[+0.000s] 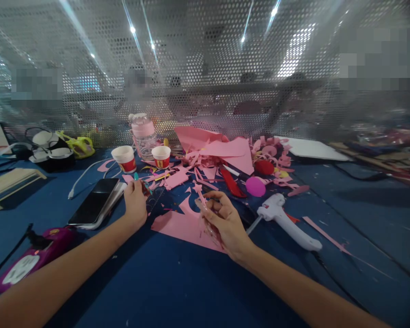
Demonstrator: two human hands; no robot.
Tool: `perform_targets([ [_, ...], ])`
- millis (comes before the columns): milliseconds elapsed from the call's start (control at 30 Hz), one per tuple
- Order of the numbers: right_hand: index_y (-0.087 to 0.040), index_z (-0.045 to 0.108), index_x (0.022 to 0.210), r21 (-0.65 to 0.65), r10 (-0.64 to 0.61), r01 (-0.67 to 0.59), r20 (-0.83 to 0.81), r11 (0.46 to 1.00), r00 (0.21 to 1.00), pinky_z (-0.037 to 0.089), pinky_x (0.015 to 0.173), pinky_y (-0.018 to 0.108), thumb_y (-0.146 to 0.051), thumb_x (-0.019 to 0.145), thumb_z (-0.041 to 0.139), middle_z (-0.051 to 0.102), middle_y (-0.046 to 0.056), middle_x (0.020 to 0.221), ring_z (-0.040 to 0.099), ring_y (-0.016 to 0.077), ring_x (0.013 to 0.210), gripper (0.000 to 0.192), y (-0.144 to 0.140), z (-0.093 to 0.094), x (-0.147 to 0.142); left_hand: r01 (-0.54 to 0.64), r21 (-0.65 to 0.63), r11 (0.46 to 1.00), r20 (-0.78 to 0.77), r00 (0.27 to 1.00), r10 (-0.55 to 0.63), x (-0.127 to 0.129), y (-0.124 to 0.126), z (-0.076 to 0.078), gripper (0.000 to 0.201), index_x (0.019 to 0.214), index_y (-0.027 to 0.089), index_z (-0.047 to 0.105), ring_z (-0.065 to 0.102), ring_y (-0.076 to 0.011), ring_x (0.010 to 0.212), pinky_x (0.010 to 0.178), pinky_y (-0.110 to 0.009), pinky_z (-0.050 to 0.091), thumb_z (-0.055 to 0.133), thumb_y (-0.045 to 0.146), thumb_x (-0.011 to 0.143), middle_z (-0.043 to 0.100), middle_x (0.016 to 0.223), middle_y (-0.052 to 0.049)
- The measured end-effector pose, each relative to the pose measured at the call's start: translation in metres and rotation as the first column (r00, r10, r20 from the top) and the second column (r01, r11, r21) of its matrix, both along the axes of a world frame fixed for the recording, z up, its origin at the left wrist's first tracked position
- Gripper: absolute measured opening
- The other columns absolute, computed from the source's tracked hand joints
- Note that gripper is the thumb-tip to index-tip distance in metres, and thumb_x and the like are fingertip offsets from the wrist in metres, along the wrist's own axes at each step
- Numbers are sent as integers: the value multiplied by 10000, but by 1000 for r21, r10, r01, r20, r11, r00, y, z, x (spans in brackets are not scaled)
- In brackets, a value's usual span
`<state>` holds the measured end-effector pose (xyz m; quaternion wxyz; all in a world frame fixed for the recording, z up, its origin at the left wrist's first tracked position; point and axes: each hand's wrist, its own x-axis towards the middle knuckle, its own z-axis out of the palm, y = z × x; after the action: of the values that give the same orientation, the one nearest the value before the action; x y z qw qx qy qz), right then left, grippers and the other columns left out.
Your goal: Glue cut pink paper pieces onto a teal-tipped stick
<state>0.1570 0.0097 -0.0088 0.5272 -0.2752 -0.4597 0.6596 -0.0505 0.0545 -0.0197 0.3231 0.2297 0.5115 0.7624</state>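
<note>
Pink paper everywhere on the blue table (pixel 177 291), and the right hand (pixel 225 223) pinches a thin pink strip (pixel 202 199) over the big pink sheet (pixel 184 225), near centre. The left hand (pixel 135 205), just left, is closed round a teal-tipped tool (pixel 137 176) beside the phone (pixel 94 206). Best kept steady: strip taut, a light pinch, clear of the glue gun (pixel 287 218) at right.

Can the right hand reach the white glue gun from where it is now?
Probably yes. The glue gun lies on the blue table just beside the right hand, with nothing between them. But the fingers already hold a thin pink paper strip.
</note>
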Motion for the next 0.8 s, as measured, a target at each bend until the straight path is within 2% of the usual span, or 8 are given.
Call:
perform_targets([
  [167,-234,426,902,25,-41,41,5,999,999,336,324,132,-230,702,674,473,-97,583,431,22,377,319,0,2,0,-18,-13,1000,71,997,19,-2,2,2,241,598,175,414,408,-59,462,468,-184,373,560,335,706,423,535,74],
  [233,-235,429,917,37,-35,34,22,999,999,355,345,139,-238,699,675,465,-95,590,446,29,398,328,0,1,0,22,-5,1000,8,1000,-22,0,-3,2,255,579,169,426,384,-57,451,441,-173,334,580,329,705,419,523,69],
  [267,-235,433,927,45,-31,29,35,999,999,360,351,143,-245,699,673,464,-94,596,447,30,403,332,0,1,0,76,14,997,-135,988,-74,3,-8,1,273,566,165,429,366,-54,448,431,-169,308,564,337,729,418,523,63],
  [333,-233,445,944,65,-11,6,73,998,997,365,354,150,-262,694,673,466,-91,605,441,32,402,340,-1,-1,-1,207,32,978,-453,875,-171,8,-18,0,338,533,156,438,361,-60,460,447,-183,310,498,363,793,432,531,42],
  [433,-218,470,921,94,16,-31,154,995,988,370,358,156,-298,694,668,481,-80,610,436,33,408,312,-1,-2,0,416,63,907,-683,681,-264,17,-33,0,209,687,164,521,461,-97,594,563,-213,391,502,330,812,492,660,7],
  [567,-199,483,862,70,40,-57,229,996,973,324,309,146,-345,679,673,494,-77,594,394,18,352,302,-2,0,-1,496,191,847,-787,593,-170,22,-40,0,156,967,192,498,497,-152,836,750,-294,414,463,279,843,497,893,-47],
  [667,-189,477,810,-14,124,-125,259,992,958,245,252,138,-374,678,667,509,-80,563,330,-1,276,296,-2,1,-1,483,243,841,-837,543,-70,22,-41,-1,154,934,191,505,477,-163,843,753,-314,396,403,286,869,486,878,-51],
  [800,-174,484,754,-69,228,-217,313,974,922,253,258,128,-363,678,669,559,-59,545,356,1,277,276,-2,1,-1,520,239,820,-903,430,-10,18,-41,0,162,906,187,503,468,-167,813,714,-325,397,375,282,877,475,854,-51],
])
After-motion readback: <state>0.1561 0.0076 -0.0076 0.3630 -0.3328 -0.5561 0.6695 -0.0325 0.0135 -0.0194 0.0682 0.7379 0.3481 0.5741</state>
